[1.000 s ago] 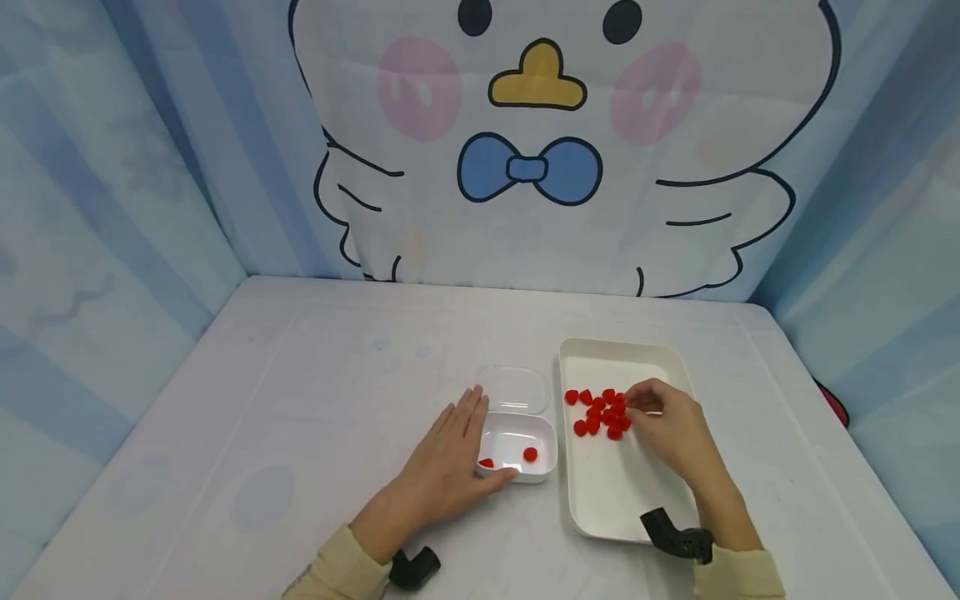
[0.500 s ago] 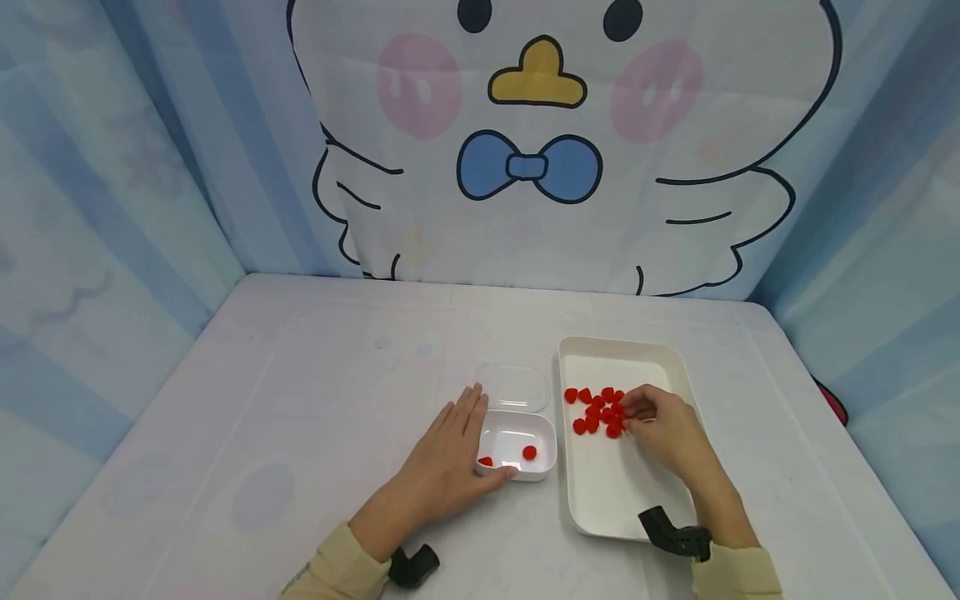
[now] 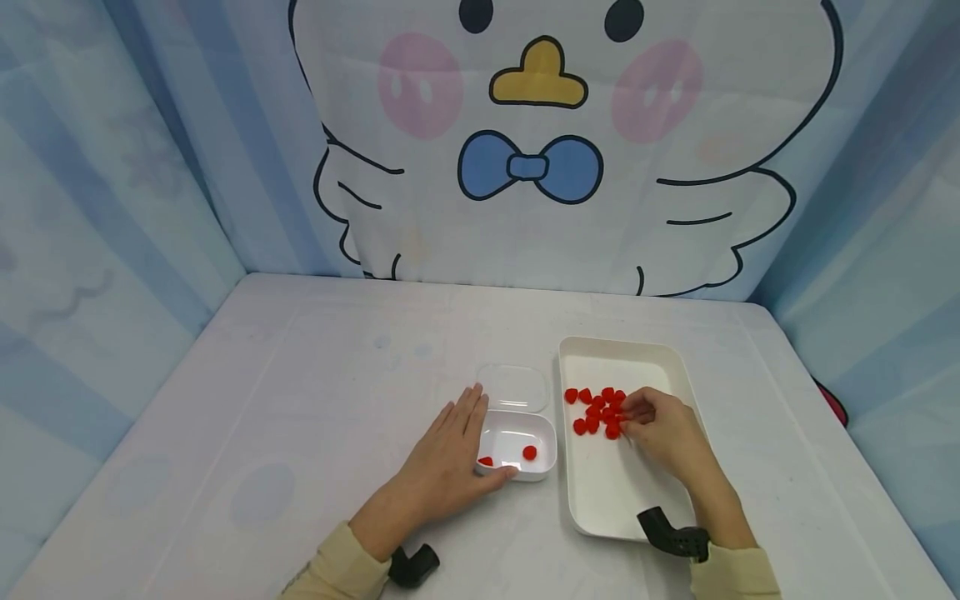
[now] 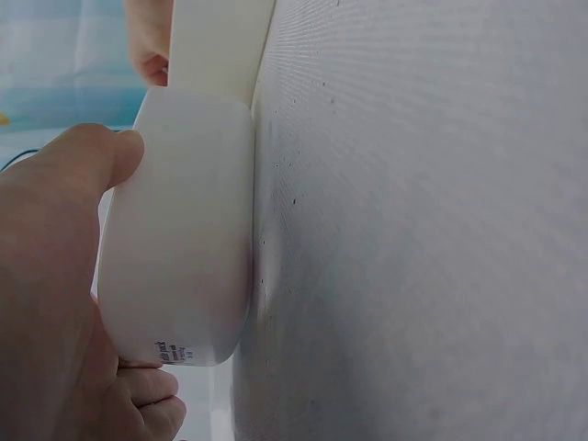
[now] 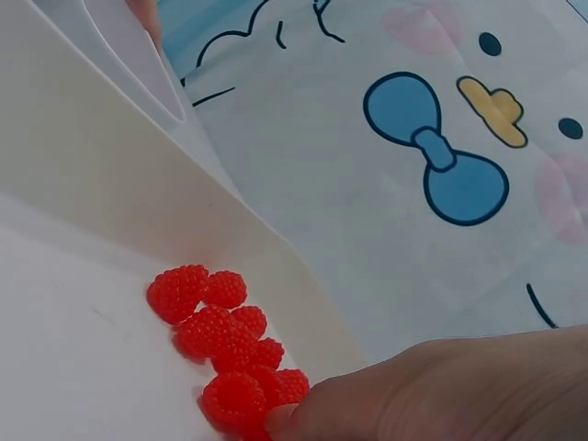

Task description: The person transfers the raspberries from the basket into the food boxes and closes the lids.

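My left hand [image 3: 442, 462] holds a small white plastic box [image 3: 517, 477], its fingers along the left side and its thumb over the near rim. Inside the box lie a red raspberry [image 3: 529, 452] and, at the left wall, another partly hidden red raspberry [image 3: 486, 461]. Over the white tray [image 3: 622, 500], my right hand [image 3: 667, 429] has its thumb and fingertips at the right edge of a cluster of raspberries [image 3: 597, 408]. Up close in the right wrist view, the thumb [image 5: 367, 404] presses against a raspberry [image 5: 234, 401]; the other fingertips are hidden there.
A clear plastic lid [image 3: 513, 387] lies directly behind the box. The tray stands just right of both, its raised wall [image 5: 220, 211] between the berries and the box. A cartoon-printed curtain [image 3: 525, 233] hangs behind the white table [image 3: 225, 417].
My right hand has shifted slightly left and down at the edge of the raspberry cluster, its fingers closing in on the berries. My left hand and the box have stayed in place.
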Demonstrator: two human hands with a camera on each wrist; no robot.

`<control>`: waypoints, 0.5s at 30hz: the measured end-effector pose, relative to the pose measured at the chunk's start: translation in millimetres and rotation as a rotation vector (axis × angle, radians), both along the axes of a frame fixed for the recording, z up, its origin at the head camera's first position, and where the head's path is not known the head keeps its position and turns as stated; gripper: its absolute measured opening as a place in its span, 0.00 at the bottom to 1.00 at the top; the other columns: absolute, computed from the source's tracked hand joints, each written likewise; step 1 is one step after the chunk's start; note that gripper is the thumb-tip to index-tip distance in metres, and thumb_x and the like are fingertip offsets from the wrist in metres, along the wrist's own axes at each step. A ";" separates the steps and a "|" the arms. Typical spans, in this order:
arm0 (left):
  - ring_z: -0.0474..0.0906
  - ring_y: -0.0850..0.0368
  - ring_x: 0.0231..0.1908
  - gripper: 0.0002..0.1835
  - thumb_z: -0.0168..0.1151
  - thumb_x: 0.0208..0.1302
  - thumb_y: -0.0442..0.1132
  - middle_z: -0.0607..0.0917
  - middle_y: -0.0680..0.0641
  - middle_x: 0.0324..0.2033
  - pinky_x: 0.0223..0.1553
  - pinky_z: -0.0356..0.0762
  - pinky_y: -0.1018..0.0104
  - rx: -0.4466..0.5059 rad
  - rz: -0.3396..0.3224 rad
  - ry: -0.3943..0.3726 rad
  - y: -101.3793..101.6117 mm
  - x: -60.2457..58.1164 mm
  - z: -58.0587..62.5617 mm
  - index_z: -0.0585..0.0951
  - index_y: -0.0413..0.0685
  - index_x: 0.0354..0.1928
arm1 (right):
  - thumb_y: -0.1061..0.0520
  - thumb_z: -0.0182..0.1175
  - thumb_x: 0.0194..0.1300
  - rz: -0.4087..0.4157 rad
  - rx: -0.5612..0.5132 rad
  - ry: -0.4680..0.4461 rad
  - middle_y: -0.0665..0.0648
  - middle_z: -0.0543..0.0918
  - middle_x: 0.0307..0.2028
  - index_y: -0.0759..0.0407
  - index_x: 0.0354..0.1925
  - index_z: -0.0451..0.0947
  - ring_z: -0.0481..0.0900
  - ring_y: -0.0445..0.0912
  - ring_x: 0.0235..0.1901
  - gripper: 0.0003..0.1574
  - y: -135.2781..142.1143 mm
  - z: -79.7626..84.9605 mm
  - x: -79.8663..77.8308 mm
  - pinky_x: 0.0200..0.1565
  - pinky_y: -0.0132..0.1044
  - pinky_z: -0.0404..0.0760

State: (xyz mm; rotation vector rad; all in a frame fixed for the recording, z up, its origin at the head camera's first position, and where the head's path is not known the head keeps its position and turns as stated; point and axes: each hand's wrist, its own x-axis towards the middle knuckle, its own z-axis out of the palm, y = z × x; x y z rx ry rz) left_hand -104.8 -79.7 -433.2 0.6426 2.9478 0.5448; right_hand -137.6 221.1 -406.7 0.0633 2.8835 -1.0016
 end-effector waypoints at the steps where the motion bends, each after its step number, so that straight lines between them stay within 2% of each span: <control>1: 0.46 0.49 0.78 0.55 0.54 0.62 0.72 0.50 0.43 0.79 0.77 0.50 0.51 0.000 0.001 -0.001 0.1 0.0 0.2 0.51 0.40 0.77 | 0.66 0.65 0.60 0.000 0.002 0.001 0.66 0.84 0.41 0.67 0.46 0.77 0.82 0.53 0.40 0.15 0.1 -0.1 0.0 0.44 0.46 0.87; 15: 0.48 0.49 0.78 0.55 0.54 0.62 0.71 0.52 0.42 0.78 0.77 0.51 0.51 -0.003 -0.005 0.014 0.3 0.7 -0.6 0.52 0.39 0.77 | 0.62 0.65 0.63 -0.028 -0.026 0.015 0.65 0.83 0.43 0.65 0.47 0.77 0.82 0.53 0.41 0.15 -0.5 1.6 1.1 0.44 0.44 0.87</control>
